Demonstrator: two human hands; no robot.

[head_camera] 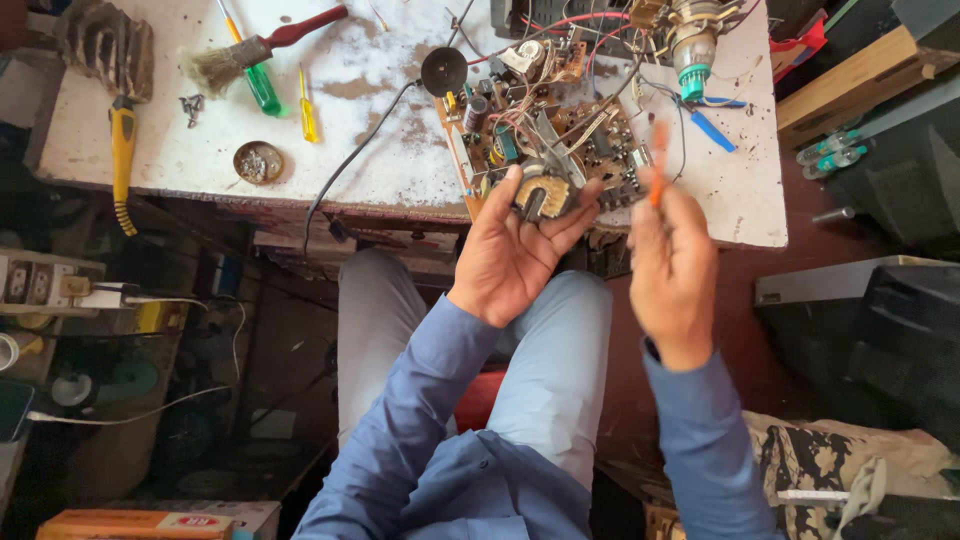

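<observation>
The circuit board (545, 140) lies on the near edge of the white, stained surface (380, 170), its long axis running roughly from the near-left corner up and away to the right, its populated face turned up and crowded with coils, capacitors and loose wires. Its near edge hangs just over the lip of the surface, above the person's knees. The left hand (515, 250) reaches up from below, palm open toward the camera, fingers spread and cupped around a yellowish wound part (543, 193) at the board's near edge, thumb on its left and fingers on its right. The right hand (672, 262) is blurred; it is closed around a thin orange-handled tool (657, 165) that stands nearly upright, its tip pointing away toward the board's right end, though I cannot tell whether it touches.

A black cable (350, 165) runs from a round black disc (444, 70) at the board's far-left corner down over the edge of the surface. Left of the board lie a yellow screwdriver (307, 110), a green screwdriver (258, 78), a red-handled brush (255, 47) and a small round tin (258, 162) of bits. A blue strip (712, 131) lies to the right, just beside the orange tool, and a grey cylindrical part (693, 45) with a teal end stands behind it amid red wires.
</observation>
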